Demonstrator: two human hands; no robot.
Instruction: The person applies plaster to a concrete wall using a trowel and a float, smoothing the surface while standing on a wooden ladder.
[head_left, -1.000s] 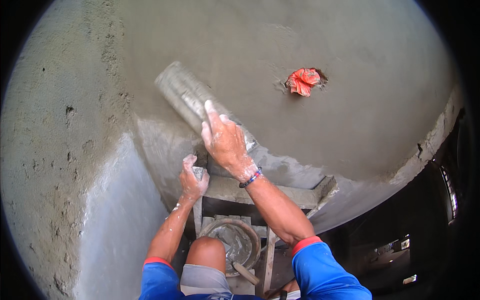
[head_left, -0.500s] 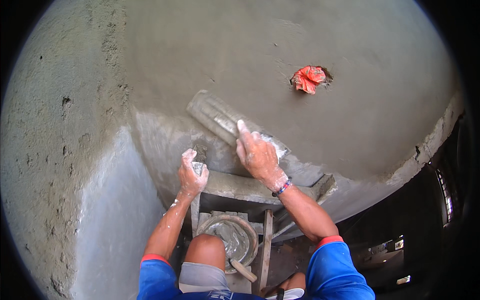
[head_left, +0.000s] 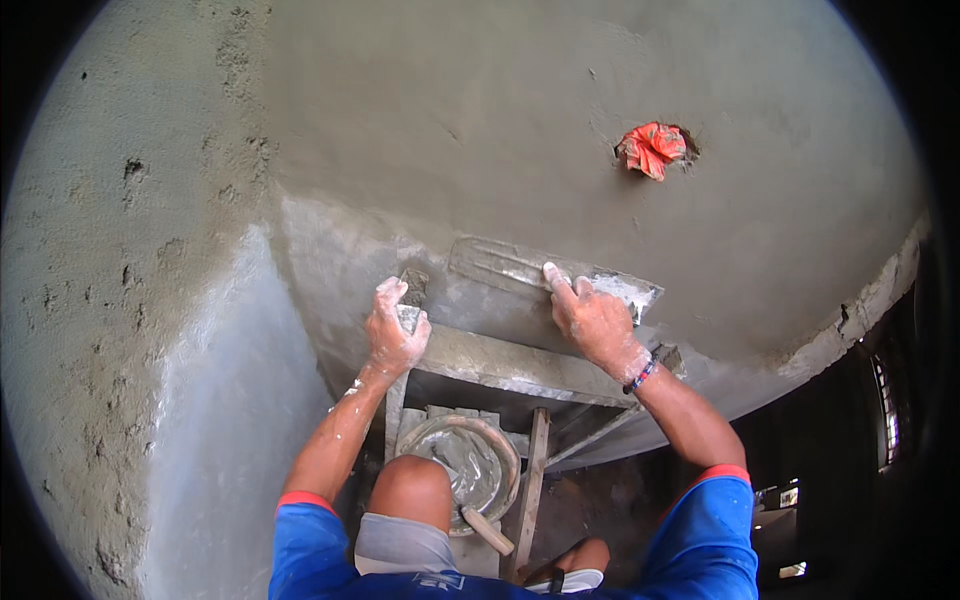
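My right hand (head_left: 600, 325) is closed around the grip of a long plastering trowel (head_left: 505, 265), index finger stretched along its back. The trowel lies against the wet grey plaster of the wall (head_left: 450, 140), slightly tilted, near the border with a paler strip (head_left: 345, 245). White and grey smears cover my fingers. To the left, my left hand (head_left: 395, 330) is closed on a small mortar-caked flat tool (head_left: 414, 288), its end pointing up; its exact kind does not show. A crumpled red-orange plug (head_left: 653, 150) fills a hole in the wall at upper right.
Below my hands runs a mortar-covered wooden plank (head_left: 500, 362). A round basin (head_left: 510, 455) of wet mortar stands under it, with a wooden handle (head_left: 488, 531) over its rim. A wooden post (head_left: 533, 490) is beside it. A rough side wall (head_left: 90, 300) rises at left.
My right hand has swept the trowel right and down along the wall, and its tilt has flattened. My left hand has shifted slightly right and up, still holding the small tool.
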